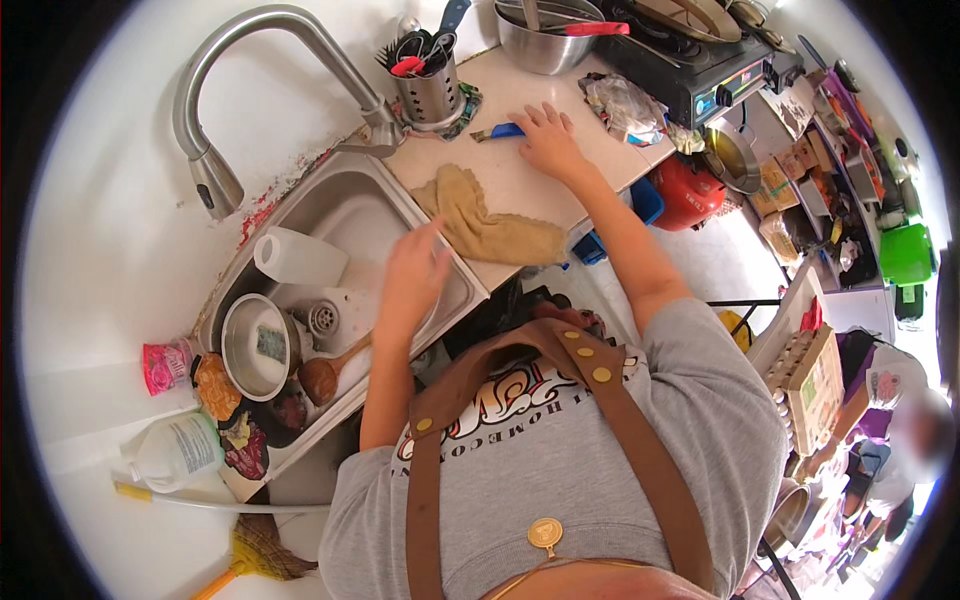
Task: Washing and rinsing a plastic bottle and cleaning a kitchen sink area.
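My right hand [551, 141] lies over the countertop [517, 180] with its fingers spread. A brush with a blue handle [501, 132] runs under its near fingers, bristles pointing left. Blurred, my left hand [414, 271] hovers at the sink's rim beside a crumpled tan cloth [495, 225]; I see nothing held in it. In the stainless-steel sink [367, 191] lies a white plastic container [300, 255] on its side. A metal bowl [238, 341] there holds a scouring sponge [271, 343], and a wooden spoon [322, 377] rests close by.
A curved faucet [281, 19] arches over the sink. Behind the brush stand a utensil holder [429, 94] and a metal mixing bowl [546, 49]. A gas stove [705, 75] sits at the far right, near a plastic bag [622, 105]. Another person [892, 390] is at the right.
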Demonstrator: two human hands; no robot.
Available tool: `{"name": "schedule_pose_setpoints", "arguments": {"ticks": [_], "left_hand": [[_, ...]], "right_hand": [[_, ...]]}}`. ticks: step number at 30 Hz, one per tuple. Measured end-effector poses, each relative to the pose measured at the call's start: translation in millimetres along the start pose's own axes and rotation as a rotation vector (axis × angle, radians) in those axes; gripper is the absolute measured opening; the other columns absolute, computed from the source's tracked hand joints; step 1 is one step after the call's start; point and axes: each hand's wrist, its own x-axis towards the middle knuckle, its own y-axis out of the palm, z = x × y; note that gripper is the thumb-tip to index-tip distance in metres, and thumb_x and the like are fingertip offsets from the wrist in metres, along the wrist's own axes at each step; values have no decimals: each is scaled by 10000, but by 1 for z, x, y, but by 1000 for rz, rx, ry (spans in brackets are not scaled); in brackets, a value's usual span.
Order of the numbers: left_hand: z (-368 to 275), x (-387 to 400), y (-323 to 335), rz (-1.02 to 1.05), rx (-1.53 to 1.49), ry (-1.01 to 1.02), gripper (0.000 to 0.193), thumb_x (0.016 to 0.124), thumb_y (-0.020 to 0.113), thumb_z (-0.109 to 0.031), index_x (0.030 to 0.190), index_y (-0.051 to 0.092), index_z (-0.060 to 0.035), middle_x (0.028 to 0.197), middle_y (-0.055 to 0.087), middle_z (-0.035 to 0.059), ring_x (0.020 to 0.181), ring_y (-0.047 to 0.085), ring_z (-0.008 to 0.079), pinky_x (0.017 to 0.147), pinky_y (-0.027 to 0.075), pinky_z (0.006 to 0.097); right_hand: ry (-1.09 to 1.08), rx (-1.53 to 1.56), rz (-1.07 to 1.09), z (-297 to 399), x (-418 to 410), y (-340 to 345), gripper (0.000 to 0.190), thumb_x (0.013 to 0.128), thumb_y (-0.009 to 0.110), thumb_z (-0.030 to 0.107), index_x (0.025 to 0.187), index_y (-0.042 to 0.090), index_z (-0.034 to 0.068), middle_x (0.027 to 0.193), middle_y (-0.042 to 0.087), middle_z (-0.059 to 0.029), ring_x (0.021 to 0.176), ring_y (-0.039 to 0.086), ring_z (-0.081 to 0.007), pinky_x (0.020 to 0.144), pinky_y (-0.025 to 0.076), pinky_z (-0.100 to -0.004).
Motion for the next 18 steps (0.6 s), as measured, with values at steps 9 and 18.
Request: {"name": "schedule_pose_setpoints", "arguments": {"ticks": [9,18], "left_hand": [[-39,62,82,391,261,57,701,838,587,-485,1422,369,-165,1494,269,181,1355,270,418,1028,269,635],[-37,117,117,338,457,35,711,859,407,-664,1464,299,-306,1550,166,153,1402,162,440,983,114,771]], "right_hand": [[438,511,217,-39,1,-5,310,897,556,267,1157,596,104,1062,599,-146,1018,579,-342,881,458,-431],[368,429,-11,-62,-8,-8,356,885,578,278,1172,593,68,1077,589,-189,993,570,-390,854,468,-431]]}}
